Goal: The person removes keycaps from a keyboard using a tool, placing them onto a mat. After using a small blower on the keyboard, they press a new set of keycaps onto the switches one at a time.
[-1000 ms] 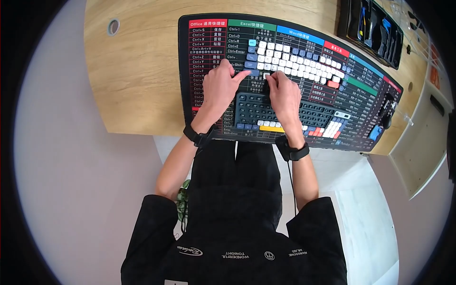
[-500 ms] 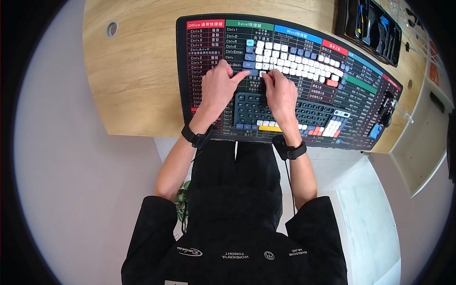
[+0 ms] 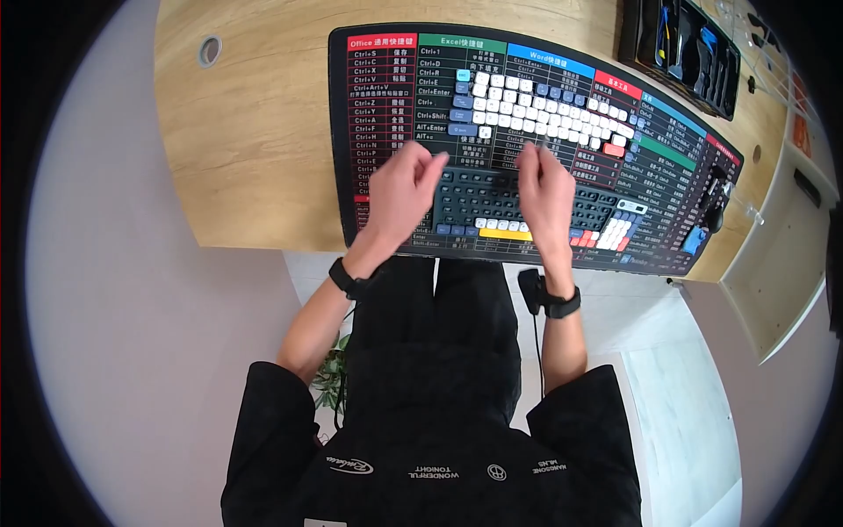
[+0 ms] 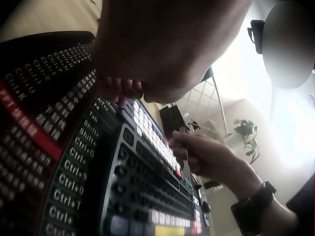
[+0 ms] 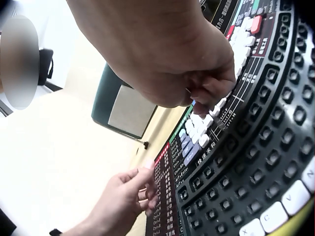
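Observation:
My left hand [image 3: 402, 189] hovers over the left part of the desk mat, fingers loosely bent, nothing visible between thumb and forefinger. Over the dark keyboard [image 3: 465, 189] is my right hand [image 3: 546, 189]. Its curled fingers hold a thin wire tool, apparently a keycap puller [image 5: 220, 123], mostly hidden by the hand. Many switches stand bare in the keyboard; white keycaps [image 5: 274, 216] and a yellow spacebar [image 3: 505, 234] remain along its near rows. Beyond it, loose keycaps [image 3: 527, 112] lie in rows. One white keycap [image 3: 485, 132] sits beside a long blue keycap [image 3: 463, 130].
The black desk mat [image 3: 373, 140] is printed with shortcut lists. At its right end lie a black mouse-like object [image 3: 713, 218] and a small blue item [image 3: 695, 239]. A black tray [image 3: 680, 57] of tools stands at the back right; a white drawer [image 3: 773, 272] juts out below.
The right hand has let go of a white keycap beside the long blue one and moved right and nearer the body. The left hand has drawn back from the blue keycap.

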A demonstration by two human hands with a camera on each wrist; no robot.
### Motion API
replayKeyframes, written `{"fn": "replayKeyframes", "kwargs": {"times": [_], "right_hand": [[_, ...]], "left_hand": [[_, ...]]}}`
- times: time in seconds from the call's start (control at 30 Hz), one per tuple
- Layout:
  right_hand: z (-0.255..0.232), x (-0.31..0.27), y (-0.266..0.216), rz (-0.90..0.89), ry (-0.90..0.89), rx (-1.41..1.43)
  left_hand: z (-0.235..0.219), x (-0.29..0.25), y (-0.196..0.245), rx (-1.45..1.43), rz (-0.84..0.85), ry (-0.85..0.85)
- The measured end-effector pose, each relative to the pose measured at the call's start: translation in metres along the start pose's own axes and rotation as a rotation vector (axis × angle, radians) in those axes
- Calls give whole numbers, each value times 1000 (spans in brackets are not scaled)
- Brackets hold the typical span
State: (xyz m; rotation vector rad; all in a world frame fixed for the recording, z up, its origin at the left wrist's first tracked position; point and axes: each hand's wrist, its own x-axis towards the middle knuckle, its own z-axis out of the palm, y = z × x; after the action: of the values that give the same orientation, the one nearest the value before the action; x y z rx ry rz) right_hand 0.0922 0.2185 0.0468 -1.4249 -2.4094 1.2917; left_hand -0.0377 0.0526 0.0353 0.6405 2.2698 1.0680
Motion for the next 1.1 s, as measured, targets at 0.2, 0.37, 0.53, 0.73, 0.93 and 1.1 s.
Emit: {"fn": "replayKeyframes", "kwargs": {"times": [0.2, 0.37, 0.53, 0.73, 0.93, 1.1], "right_hand": [[-9, -80, 31, 165, -11, 556], [4, -133, 39, 11, 47, 392], [26, -152, 47, -141, 108, 354], [47, -164, 51, -253, 196, 138], [47, -153, 60, 84, 202, 755], [37, -141, 76, 230, 95, 927]], "left_hand": [[27, -54, -6, 143, 274, -305], [43, -59, -9, 253, 369, -329], [39, -63, -10, 228, 424, -397], [44, -68, -13, 253, 479, -408], [45, -66, -10, 221, 449, -415], [40, -62, -10, 175, 413, -468]]}}
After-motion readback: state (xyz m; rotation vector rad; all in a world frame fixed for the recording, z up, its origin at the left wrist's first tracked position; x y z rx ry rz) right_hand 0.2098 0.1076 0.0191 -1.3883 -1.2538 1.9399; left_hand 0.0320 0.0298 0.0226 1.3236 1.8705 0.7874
